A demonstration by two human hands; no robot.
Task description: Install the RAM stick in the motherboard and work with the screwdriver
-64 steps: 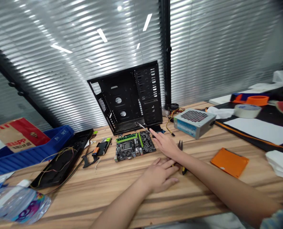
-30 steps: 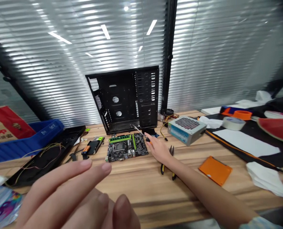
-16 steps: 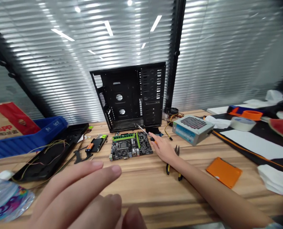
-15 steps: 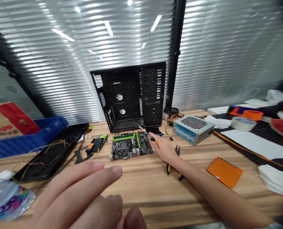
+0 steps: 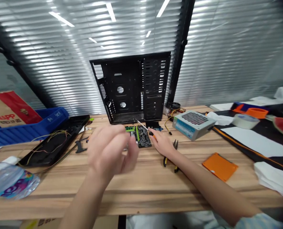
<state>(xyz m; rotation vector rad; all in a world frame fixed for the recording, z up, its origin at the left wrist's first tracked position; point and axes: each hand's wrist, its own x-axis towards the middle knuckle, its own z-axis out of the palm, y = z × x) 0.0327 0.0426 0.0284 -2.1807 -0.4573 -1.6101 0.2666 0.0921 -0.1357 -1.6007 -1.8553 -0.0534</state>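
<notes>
My right hand [image 5: 162, 141] is closed on a screwdriver [image 5: 143, 126] with a black and orange handle. Its thin metal shaft slants up and left past the motherboard [image 5: 143, 136], toward the floor of the black computer case [image 5: 129, 86]. Whether the tip touches the case, I cannot tell. Slightly blurred, my left hand [image 5: 110, 149] hangs in front of the motherboard with its fingers curled in, hiding the board's left part. What lies within those fingers, if anything, is hidden. A pair of pliers [image 5: 165, 161] lies beside my right wrist, partly beneath the forearm.
A power supply [image 5: 194, 124] with cables stands at right, behind an orange flat case [image 5: 220, 166]. At left are a blue bin [image 5: 53, 119], a black panel [image 5: 53, 143] with wires and a plastic bottle [image 5: 17, 181]. Tape [image 5: 245, 121] and white paper [image 5: 256, 140] lie far right.
My left hand has moved forward and right, away from the camera, and its fingers have curled in. The right hand keeps the screwdriver near the case. The view has tilted down slightly.
</notes>
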